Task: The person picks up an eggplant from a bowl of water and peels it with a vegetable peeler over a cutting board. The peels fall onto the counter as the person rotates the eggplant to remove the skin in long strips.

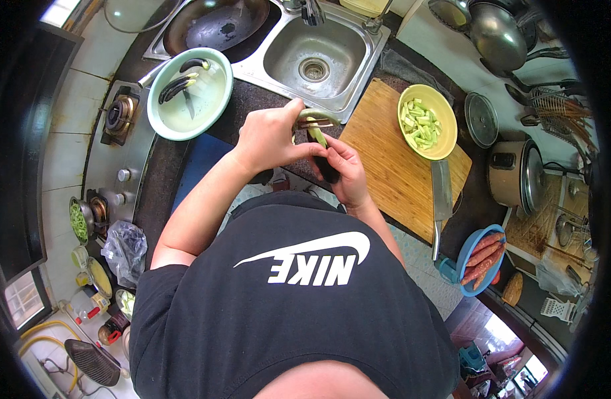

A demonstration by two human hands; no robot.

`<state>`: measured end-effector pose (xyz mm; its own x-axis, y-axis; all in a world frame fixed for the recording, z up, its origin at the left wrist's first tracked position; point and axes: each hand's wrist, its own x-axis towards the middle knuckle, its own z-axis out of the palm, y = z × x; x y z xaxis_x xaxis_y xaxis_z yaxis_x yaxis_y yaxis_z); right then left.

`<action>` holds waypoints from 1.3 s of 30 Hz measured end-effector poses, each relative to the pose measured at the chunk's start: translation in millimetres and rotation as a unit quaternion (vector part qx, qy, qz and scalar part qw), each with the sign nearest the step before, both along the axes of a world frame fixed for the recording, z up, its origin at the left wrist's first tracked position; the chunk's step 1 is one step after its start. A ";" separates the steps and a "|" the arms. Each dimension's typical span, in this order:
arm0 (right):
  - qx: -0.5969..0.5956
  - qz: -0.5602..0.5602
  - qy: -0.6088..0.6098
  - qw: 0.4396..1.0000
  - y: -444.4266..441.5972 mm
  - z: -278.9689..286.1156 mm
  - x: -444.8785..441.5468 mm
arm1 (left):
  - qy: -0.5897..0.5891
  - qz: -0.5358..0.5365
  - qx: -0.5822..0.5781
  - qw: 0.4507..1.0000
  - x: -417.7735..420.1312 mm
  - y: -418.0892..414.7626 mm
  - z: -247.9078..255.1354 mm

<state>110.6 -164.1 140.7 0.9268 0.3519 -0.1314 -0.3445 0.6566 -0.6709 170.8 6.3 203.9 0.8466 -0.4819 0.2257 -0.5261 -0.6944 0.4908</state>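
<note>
My left hand point(268, 132) grips a vegetable peeler point(326, 119), its blade against a dark purple eggplant point(328, 169). A pale green peeled strip shows at the eggplant's upper end. The left thumb reaches across to the eggplant. My right hand point(349, 174) holds the eggplant's lower, unpeeled part from the right. Both hands are in front of my body, just below the sink's near edge. To the left, a pale green basin point(156, 107) holds water and several eggplants point(178, 89). On the right, a yellow bowl point(452, 130) holds cut pale green vegetable pieces point(421, 124).
The bowl and a cleaver point(441, 189) rest on a wooden cutting board point(380, 149); the cleaver's handle overhangs its edge. Ahead is a steel sink point(315, 47) with a wok point(215, 25) beside it. A gas stove point(120, 159) lies left. Sweet potatoes point(484, 257) fill a blue basin point(466, 244).
</note>
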 end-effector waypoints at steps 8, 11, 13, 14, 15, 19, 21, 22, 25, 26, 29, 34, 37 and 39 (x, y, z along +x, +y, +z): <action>0.041 -0.038 0.004 0.998 7.6 -2.1 -5.9 | 0.011 0.040 -0.019 0.999 -11.0 -5.6 -11.5; 0.036 -0.037 -0.008 0.999 8.5 -3.0 -5.6 | 0.023 0.054 -0.027 0.998 -14.8 -5.2 -15.4; 0.032 -0.041 -0.007 0.999 10.5 0.1 -5.6 | 0.025 0.060 -0.028 0.998 -17.1 -4.7 -15.2; 0.033 -0.044 -0.001 0.999 11.8 1.5 -5.6 | 0.027 0.062 -0.028 0.997 -17.9 -4.4 -13.6; 0.033 -0.046 0.005 0.998 13.2 3.2 -5.7 | 0.028 0.065 -0.029 0.997 -18.2 -4.2 -12.6; 0.009 -0.046 0.012 0.999 16.6 4.5 -5.2 | 0.030 0.067 -0.037 0.997 -18.3 -0.7 -14.7; -0.001 -0.032 0.002 0.999 16.7 -0.7 -3.8 | 0.034 0.061 -0.030 0.997 -16.2 0.7 -15.4; -0.005 -0.025 -0.003 1.000 17.0 -2.3 -3.1 | 0.031 0.059 -0.033 0.997 -16.4 0.3 -15.9; 0.000 -0.035 -0.003 0.999 18.1 -1.6 -3.7 | 0.035 0.056 -0.049 0.997 -17.8 -3.1 -20.3; -0.014 -0.053 -0.002 0.999 19.9 -1.6 -2.9 | 0.046 0.059 -0.059 0.995 -18.3 -3.4 -22.8; -0.068 -0.108 -0.014 0.992 24.4 -2.3 1.3 | 0.094 0.069 -0.143 0.983 -21.1 -5.1 -24.8; -0.154 -0.131 -0.064 0.977 22.2 -4.2 10.0 | 0.200 0.078 -0.401 0.891 -22.2 -12.1 -32.1; -0.143 -0.131 -0.050 0.980 22.3 -1.2 10.2 | 0.225 0.087 -0.375 0.895 -20.4 -13.1 -17.9; -0.142 -0.139 -0.031 0.979 22.7 2.5 11.4 | 0.225 0.092 -0.369 0.897 -21.9 -14.6 -16.4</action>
<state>122.0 -141.4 143.2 0.9910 0.0416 -0.1274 -0.1310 0.5023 -0.8547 148.9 -8.3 187.5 0.9821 -0.1839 0.0419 -0.0697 -0.1477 0.9866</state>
